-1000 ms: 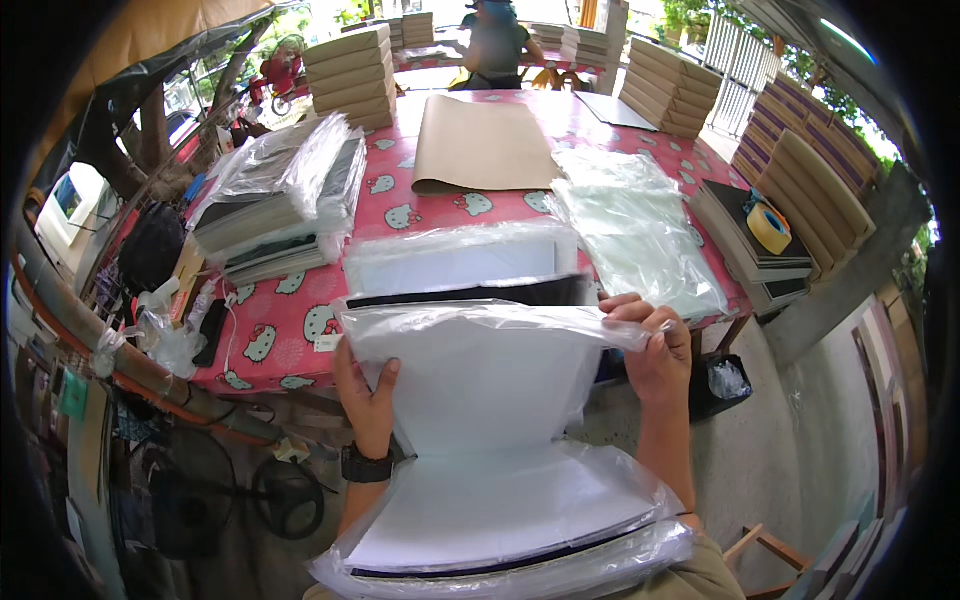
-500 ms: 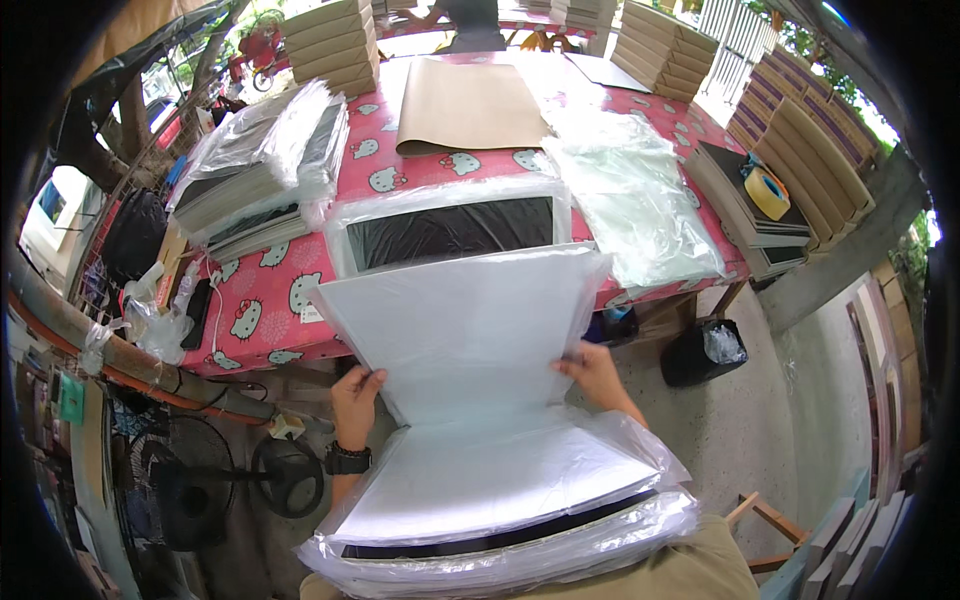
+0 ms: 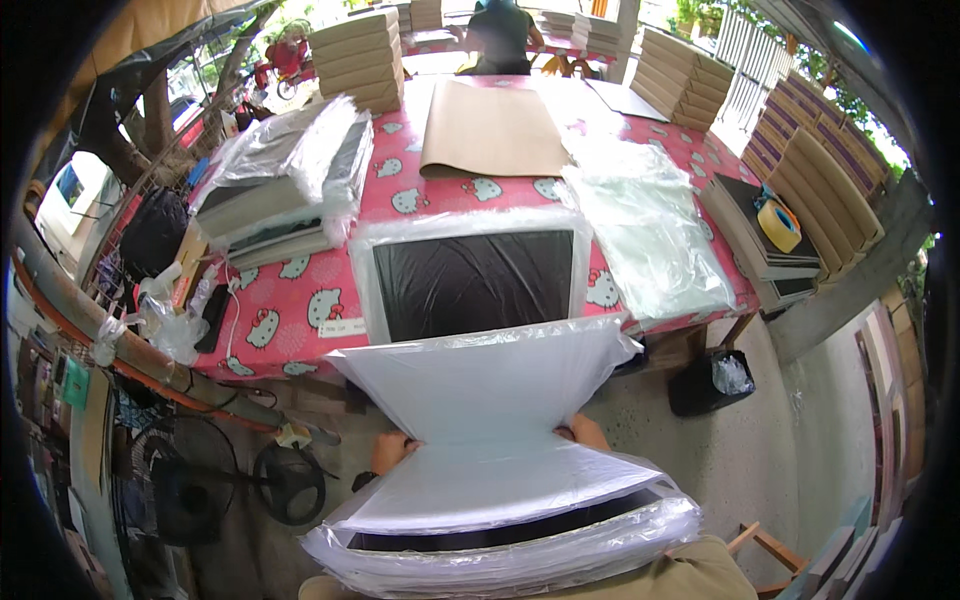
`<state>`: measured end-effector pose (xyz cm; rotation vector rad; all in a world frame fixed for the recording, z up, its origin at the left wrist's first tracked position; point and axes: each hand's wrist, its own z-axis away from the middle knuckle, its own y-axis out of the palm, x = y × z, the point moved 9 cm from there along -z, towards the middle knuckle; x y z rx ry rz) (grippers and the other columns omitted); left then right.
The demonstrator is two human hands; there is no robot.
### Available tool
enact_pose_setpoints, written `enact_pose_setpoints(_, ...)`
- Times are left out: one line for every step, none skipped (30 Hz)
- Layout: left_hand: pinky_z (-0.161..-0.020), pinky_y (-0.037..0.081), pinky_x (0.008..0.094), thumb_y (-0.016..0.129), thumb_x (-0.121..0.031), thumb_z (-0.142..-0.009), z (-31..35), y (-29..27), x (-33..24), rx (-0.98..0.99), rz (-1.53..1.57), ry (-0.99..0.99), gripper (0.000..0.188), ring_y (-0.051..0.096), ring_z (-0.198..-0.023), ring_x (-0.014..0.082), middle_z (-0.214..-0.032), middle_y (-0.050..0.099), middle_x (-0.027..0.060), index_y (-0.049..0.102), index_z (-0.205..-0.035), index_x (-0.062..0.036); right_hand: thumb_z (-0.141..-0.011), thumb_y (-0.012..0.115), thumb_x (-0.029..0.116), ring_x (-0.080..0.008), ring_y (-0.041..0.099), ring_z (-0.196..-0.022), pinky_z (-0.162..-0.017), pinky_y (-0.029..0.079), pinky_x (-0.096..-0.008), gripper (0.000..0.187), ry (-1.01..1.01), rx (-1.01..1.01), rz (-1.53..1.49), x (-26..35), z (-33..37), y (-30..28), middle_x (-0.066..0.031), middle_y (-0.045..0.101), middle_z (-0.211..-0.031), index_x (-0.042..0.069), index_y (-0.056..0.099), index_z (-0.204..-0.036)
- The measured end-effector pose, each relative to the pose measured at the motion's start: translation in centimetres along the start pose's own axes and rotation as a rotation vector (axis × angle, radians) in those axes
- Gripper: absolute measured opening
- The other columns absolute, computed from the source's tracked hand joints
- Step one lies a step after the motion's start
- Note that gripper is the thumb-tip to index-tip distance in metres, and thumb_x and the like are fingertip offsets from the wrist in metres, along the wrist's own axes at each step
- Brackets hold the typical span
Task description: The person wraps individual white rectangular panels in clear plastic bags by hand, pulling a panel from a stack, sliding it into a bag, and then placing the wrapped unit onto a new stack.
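A white flat panel [image 3: 480,385] in clear plastic slants up in front of me, its top edge at the table's front edge. My left hand [image 3: 393,451] and my right hand [image 3: 584,432] are closed at its two sides, low down, with the fingers partly hidden behind it. Below it, a stack of plastic-wrapped panels [image 3: 520,535] rests on my lap, a white sheet [image 3: 490,490] on top and a dark strip showing underneath. Just beyond the held panel, a plastic-wrapped frame with a black face [image 3: 480,285] lies on the table.
The table has a pink patterned cover [image 3: 300,335]. On it lie wrapped panels [image 3: 285,190] at left, brown paper [image 3: 490,130], plastic sleeves [image 3: 650,230], and cartons [image 3: 355,65]. Tape [image 3: 778,226] sits on boards at right. A fan [image 3: 185,490] and black bin [image 3: 710,383] stand below; a person [image 3: 498,40] is far off.
The held panel's top edge has come down toward me, uncovering more of the black-faced frame. Both hands have moved lower and are now more hidden. The whole view has shifted a little.
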<state>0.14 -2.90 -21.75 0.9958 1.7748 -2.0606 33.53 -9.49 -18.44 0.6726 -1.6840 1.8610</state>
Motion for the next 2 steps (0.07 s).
enact_pose_setpoints(-0.058,0.046,0.0378,0.063,-0.027,-0.069,0.0,0.5,0.4,0.034,-0.018,-0.014,0.024,0.059,-0.066,0.0312,-0.073,0.060,0.0160,0.064,-0.081,-0.0058,-0.074,0.056,0.015,-0.0338,0.055,-0.086,-0.073,0.043,-0.0399,0.023,0.005,0.022,0.055,-2.2,-0.3,1.3,-0.0222,0.057,-0.092,0.003,0.057,-0.094)
enact_pose_setpoints(-0.064,0.045,0.0377,0.063,-0.027,-0.068,0.1,0.7,0.4,0.052,-0.006,0.025,0.028,0.058,-0.074,0.0315,-0.082,0.059,0.0172,0.062,-0.086,-0.0059,-0.074,0.056,0.015,-0.0338,0.055,-0.086,-0.073,0.043,-0.0399,0.023,-0.003,0.012,0.058,-5.5,3.7,3.8,-0.0222,0.057,-0.092,0.003,0.057,-0.094)
